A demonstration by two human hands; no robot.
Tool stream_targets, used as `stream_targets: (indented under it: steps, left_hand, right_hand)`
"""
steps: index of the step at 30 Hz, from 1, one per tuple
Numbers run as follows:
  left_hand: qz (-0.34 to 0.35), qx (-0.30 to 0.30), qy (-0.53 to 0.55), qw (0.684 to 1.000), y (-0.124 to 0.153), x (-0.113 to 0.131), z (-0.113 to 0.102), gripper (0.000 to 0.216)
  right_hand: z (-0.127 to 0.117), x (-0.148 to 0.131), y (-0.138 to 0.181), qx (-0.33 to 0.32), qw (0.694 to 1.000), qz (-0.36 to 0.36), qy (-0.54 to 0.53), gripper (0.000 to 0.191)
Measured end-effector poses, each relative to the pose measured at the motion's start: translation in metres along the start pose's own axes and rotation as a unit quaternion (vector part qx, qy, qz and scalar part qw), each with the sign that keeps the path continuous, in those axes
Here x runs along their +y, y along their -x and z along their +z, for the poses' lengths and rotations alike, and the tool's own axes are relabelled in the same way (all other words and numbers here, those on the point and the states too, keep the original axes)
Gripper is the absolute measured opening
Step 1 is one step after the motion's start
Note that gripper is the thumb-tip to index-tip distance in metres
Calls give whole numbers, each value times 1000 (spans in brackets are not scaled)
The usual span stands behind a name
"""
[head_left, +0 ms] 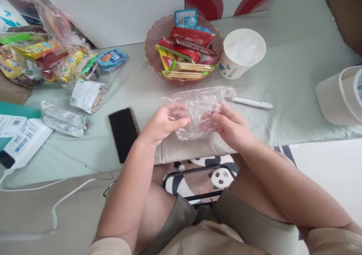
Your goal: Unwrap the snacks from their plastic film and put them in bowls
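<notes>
A crinkled clear plastic bag (195, 127) is spread between my two hands at the table's front edge. My left hand (166, 122) grips its left side, thumb in front and fingers partly behind the film. At the other side, my right hand (230, 125) has its fingers curled at the bag, several of them seen through the plastic, with the thumb bent over. Just right of the bag lies a white pen-like tool (250, 103). Behind the bag stands a scalloped pinkish bowl (149, 48) with wrapped snacks; a paper cup (234, 71) beside it contains white, translucent material.
A black-screened phone (123, 134) lies left of my left forearm. Packaged snacks (51, 55) pile up at the far left, near a white power bank (26, 142) with a cable. A beige bin (336, 96) stands at right; boxes (118, 14) line the back.
</notes>
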State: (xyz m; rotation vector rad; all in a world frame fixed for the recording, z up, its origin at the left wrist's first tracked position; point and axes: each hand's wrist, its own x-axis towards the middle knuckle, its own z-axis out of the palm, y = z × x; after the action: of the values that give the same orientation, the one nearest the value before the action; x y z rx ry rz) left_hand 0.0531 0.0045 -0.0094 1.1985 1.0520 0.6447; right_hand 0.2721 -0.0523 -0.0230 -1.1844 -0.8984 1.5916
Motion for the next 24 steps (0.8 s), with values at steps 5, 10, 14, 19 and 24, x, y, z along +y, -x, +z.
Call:
stream_targets:
  steps: [5, 10, 14, 19, 24]
  left_hand:
    - [-13, -2, -3, 1000, 2, 4, -1, 26]
    - [19, -9, 79, 997, 5, 9, -6, 22]
    - [66, -6, 108, 992, 3, 10, -7, 38]
    - [47, 38, -25, 998, -1, 1, -5, 18]
    - [58, 73, -115, 989, -5, -14, 6, 22]
  right_hand:
    - [-5, -1, 1, -54, 996, -2, 72, 45]
    - [-8, -5, 0, -44, 998, -35, -14, 27]
    - [-11, -9, 0, -86, 994, -59, -29, 39]
    - [-9, -7, -1, -19, 986, -44, 160, 34]
    - [-4, -2, 1, -29, 991, -76, 105, 38]
